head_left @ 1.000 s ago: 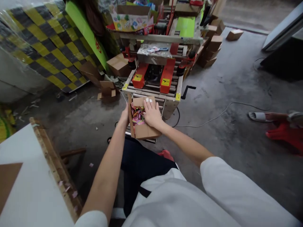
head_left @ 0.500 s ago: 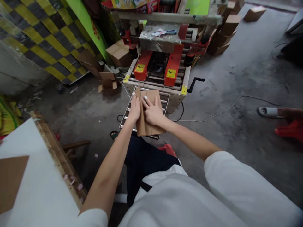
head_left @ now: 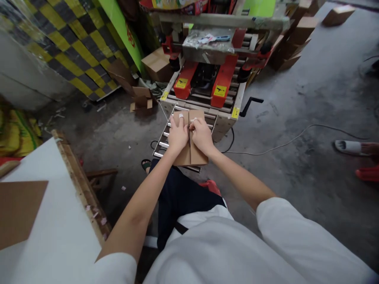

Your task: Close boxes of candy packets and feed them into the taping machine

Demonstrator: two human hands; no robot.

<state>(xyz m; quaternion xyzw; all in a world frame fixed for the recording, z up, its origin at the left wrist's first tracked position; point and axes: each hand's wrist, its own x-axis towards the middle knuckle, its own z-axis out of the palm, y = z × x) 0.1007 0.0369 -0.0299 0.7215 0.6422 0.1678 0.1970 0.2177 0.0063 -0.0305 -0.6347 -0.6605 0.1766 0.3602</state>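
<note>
A small brown cardboard box (head_left: pixel 196 156) lies on a short roller conveyor (head_left: pixel 164 144) right in front of me. Its two top flaps are folded down and meet at a narrow dark seam along the middle. My left hand (head_left: pixel 178 138) rests on the left flap with its fingers stretched forward. On the right flap, my right hand (head_left: pixel 201 135) has its fingers bent in towards the seam, at the flap's inner edge. White coverings show on some fingertips of both hands.
A box-sealing machine with red side guides (head_left: pixel 220 81) stands just beyond the conveyor, its black crank (head_left: pixel 251 105) sticking out right. Cardboard boxes (head_left: pixel 156 65) sit behind left. A white table (head_left: pixel 56 205) is at my left. A cable (head_left: pixel 275 146) crosses the floor; a person's foot (head_left: pixel 349 147) shows far right.
The left flap, upright half a second ago, is now down flat. My left hand has moved onto it, and my right hand's spread fingers have drawn in to the seam. The view has shifted slightly.
</note>
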